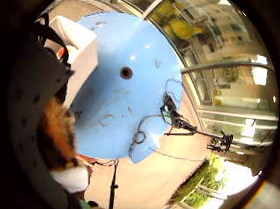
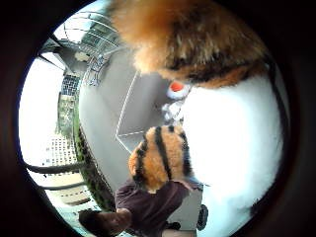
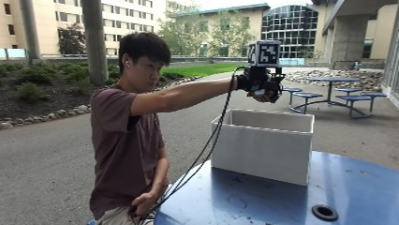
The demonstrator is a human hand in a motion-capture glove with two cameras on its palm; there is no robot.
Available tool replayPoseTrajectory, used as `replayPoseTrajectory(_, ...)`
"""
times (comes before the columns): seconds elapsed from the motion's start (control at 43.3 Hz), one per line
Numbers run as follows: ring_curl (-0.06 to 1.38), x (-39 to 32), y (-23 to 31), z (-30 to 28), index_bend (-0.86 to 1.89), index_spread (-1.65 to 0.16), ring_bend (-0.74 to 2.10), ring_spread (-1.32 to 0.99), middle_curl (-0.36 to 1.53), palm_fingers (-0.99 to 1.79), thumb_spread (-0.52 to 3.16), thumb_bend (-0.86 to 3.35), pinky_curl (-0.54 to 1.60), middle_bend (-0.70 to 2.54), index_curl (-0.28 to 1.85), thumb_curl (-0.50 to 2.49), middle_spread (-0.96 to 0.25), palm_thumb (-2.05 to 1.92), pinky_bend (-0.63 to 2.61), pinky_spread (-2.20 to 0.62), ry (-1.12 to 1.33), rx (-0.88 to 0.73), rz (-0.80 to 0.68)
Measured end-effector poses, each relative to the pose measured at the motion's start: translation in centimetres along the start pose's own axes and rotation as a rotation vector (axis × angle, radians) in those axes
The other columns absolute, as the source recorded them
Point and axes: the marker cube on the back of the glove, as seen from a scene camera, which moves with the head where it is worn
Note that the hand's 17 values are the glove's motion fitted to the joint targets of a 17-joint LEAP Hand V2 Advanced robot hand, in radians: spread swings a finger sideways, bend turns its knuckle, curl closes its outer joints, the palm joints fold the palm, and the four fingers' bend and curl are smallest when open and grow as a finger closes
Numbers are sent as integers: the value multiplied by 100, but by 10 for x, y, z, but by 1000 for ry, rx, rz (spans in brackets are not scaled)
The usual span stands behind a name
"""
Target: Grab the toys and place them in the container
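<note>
In the outside view my gloved right hand [image 3: 261,84] is stretched out at shoulder height, above the back of the white open-topped container [image 3: 265,143] on the blue table [image 3: 349,187]. Its fingers curl around a plush tiger toy, of which only a small pale part [image 3: 270,97] shows below the glove. Close to the palm, the toy shows orange fur with black stripes [image 2: 163,158] and a white belly [image 2: 232,143], and it also fills the edge of the little finger side view [image 1: 56,136]. Small orange and white things [image 2: 176,90] lie below, seemingly inside the container.
The round blue table [image 1: 125,98] has a centre hole [image 3: 325,212], and the container [image 1: 82,53] stands at its edge. The person's bare left hand [image 3: 142,201] hangs by the hip. Cables trail from the glove. Outdoor tables and benches [image 3: 336,91] stand far behind.
</note>
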Motion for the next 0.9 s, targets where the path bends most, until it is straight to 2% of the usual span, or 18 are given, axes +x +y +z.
replayPoseTrajectory(0.254,61,-139,-49,23,92,-18,100,-45,79,76,61,8,45,110,77,103,-19,64,101,-30,-59,-15,-172)
replayPoseTrajectory(0.392,62,-180,-64,51,90,-19,101,-45,80,75,60,7,45,110,79,105,-19,64,103,-30,-121,27,-203)
replayPoseTrajectory(0.438,62,-184,-65,65,88,-20,101,-45,81,72,60,6,46,109,80,106,-19,63,104,-30,-131,-2,-205)
replayPoseTrajectory(0.508,64,-189,-64,84,78,-20,102,-44,80,57,64,3,48,104,81,104,-20,62,109,-29,-130,-161,-214)
replayPoseTrajectory(0.531,62,-192,-63,90,62,-21,98,-42,76,26,76,0,47,94,76,100,-21,55,109,-27,-131,-226,-218)
replayPoseTrajectory(0.554,63,-193,-63,94,46,-21,93,-38,72,-19,83,-4,53,78,74,97,-20,48,119,-23,-131,-281,-222)
replayPoseTrajectory(0.577,65,-194,-62,96,40,-20,91,-34,71,-33,86,-4,56,71,76,94,-20,45,125,-20,-131,-318,-226)
replayPoseTrajectory(0.6,63,-194,-61,98,27,-20,82,-29,64,-60,90,-5,56,53,70,92,-15,42,132,-16,-128,-338,-229)
replayPoseTrajectory(0.669,53,-189,-59,98,7,-20,57,-19,54,-71,100,-4,51,28,56,85,-7,37,133,-9,-119,-328,-237)
replayPoseTrajectory(0.738,46,-194,-61,93,1,-19,41,-13,48,-63,107,-3,48,13,44,79,-3,34,126,-4,-132,-287,-251)
replayPoseTrajectory(0.9,39,-195,-62,67,1,-19,26,-4,38,-51,118,-3,43,7,32,69,2,28,112,3,-160,-190,-263)
